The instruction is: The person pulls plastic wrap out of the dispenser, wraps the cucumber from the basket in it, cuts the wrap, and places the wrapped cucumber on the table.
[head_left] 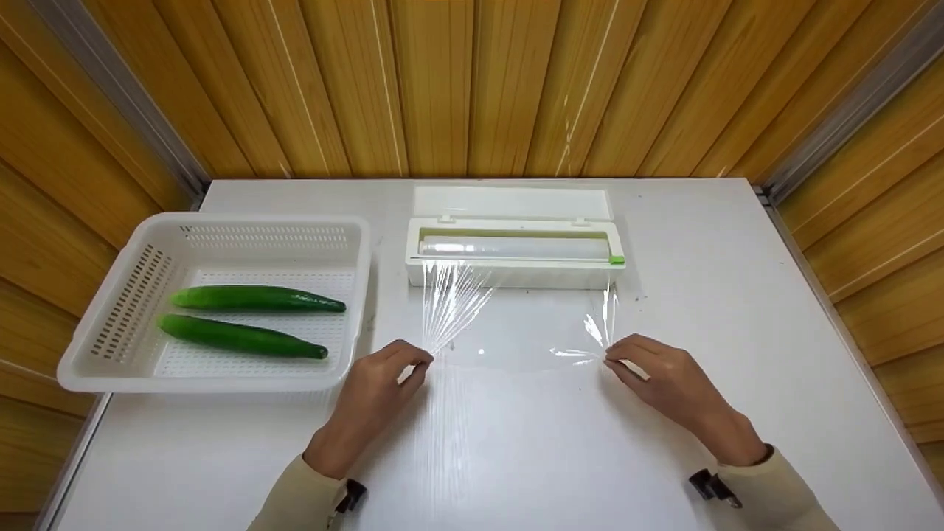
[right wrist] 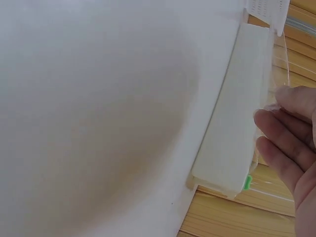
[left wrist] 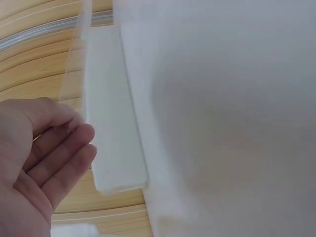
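A sheet of clear plastic wrap [head_left: 457, 295] stretches from a roll [head_left: 516, 247] inside a white dispenser box [head_left: 516, 276], whose lid [head_left: 509, 200] is folded back. My left hand [head_left: 383, 376] pinches the sheet's near left corner between thumb and fingers, bunching it into creases. At the near right corner, my right hand [head_left: 667, 380] pinches the wrap the same way. Both wrist views show the box, with the left fingers [left wrist: 74, 143] and right fingers [right wrist: 284, 133] closed at the film's edge. A green slider [head_left: 617, 259] sits at the box's right end.
On the left of the white table [head_left: 509, 472] stands a white perforated basket [head_left: 214, 383] holding two green cucumbers [head_left: 258, 298]. Wood-patterned panels [head_left: 472, 88] rise behind the table and at both sides.
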The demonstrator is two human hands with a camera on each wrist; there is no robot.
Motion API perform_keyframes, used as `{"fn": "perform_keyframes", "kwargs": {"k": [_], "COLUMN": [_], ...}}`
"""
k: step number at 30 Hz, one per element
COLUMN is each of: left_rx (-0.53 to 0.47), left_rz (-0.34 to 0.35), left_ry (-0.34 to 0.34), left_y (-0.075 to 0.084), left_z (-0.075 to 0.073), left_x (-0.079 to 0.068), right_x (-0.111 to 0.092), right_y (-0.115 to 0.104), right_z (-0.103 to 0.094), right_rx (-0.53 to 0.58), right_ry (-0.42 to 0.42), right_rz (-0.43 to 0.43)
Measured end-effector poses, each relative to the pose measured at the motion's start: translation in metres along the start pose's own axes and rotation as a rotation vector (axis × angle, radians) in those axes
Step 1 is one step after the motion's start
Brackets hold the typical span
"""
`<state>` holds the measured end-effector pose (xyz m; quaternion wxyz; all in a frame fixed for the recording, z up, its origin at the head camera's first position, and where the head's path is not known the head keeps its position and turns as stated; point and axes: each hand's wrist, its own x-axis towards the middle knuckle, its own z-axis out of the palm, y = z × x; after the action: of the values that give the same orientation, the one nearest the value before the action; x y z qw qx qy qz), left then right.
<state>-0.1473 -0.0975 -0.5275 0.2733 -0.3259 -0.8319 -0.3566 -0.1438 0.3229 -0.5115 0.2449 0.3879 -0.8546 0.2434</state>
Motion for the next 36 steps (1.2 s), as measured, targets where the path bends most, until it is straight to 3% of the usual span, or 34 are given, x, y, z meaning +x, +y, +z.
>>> {"fn": "perform_keyframes", "kwargs": {"k": [5,14,22,36], "left_rx": [-0.061,-0.079,-0.084,-0.105], "left_rz": [-0.015,-0.006,0.023,0.048], "left_ry": [0.064,0.133,0.164,0.179], "left_y": [0.012,0.025,0.029,0.031], "left_z": [-0.012,-0.029,-0.033,-0.035], "left_x": [0.015,0.031,0.036,0.03], "right_x": [0.009,0.025,0.034,0.032], "right_y": [-0.009,-0.018,-0.023,-0.031], "right_z": [-0.013,-0.02,-0.024,-0.025], "right_rx": [0.009,0.013,-0.029,-0.026], "right_ry": [0.109,0.372,0.449,0.47], "right_rz": [0.035,0.009,0.017,-0.029]}}
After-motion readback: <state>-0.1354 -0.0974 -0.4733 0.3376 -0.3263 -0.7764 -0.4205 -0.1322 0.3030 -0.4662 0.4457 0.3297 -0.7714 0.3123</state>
